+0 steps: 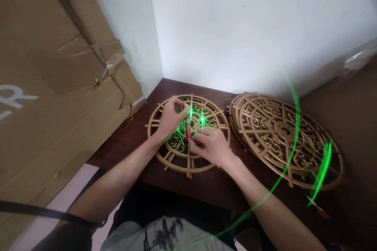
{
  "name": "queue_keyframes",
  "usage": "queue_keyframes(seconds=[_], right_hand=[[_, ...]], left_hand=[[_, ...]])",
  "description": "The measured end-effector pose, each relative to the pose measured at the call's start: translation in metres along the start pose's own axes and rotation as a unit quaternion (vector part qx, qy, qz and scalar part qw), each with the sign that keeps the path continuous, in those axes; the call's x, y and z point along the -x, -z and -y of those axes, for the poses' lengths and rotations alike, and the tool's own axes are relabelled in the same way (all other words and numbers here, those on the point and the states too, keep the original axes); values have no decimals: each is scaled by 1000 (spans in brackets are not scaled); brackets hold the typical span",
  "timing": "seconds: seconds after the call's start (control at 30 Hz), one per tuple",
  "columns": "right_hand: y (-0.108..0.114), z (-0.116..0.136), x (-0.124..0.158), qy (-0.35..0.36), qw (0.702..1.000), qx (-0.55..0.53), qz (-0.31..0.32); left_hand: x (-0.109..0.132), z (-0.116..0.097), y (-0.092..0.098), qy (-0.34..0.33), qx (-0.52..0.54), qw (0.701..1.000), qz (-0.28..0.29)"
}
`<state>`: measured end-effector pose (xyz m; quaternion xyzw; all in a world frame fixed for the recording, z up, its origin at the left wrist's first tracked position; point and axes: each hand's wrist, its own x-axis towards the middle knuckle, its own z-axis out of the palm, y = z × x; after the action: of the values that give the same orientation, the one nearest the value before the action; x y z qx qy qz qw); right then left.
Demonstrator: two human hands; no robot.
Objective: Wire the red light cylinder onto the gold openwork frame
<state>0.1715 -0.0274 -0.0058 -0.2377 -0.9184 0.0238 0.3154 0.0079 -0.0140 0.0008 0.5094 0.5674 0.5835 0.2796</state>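
Observation:
A round gold openwork frame point(188, 174) with scrollwork lies flat on the dark brown table, under both hands. Above its centre, a slim red tube point(187, 128) is held upright, its upper end pinched by the fingers of my left hand point(173, 115). My right hand point(210, 145) has its fingers bent together at the tube's lower end; whether they grip it or something thin is too small to make out. Bright green points of light shine between and beside the hands.
More gold round frames point(282, 125) are stacked at the right, with thin wires on the top one. A large cardboard box point(59, 66) stands at the left. White walls point(235, 27) rise behind the table point(132, 137). Green light streaks cross the right side.

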Motion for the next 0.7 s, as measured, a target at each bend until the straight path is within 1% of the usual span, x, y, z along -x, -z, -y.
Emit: queue_keyframes(seconds=[0.13, 0.5, 0.7], right_hand=[[2, 0, -1, 9, 1000, -23, 10], [4, 2, -3, 14, 999, -44, 7], [4, 1, -2, 10, 999, -50, 14]], left_hand=[[3, -3, -2, 31, 23, 999, 11], [3, -4, -2, 31, 52, 998, 28], [4, -8, -1, 40, 60, 997, 21]])
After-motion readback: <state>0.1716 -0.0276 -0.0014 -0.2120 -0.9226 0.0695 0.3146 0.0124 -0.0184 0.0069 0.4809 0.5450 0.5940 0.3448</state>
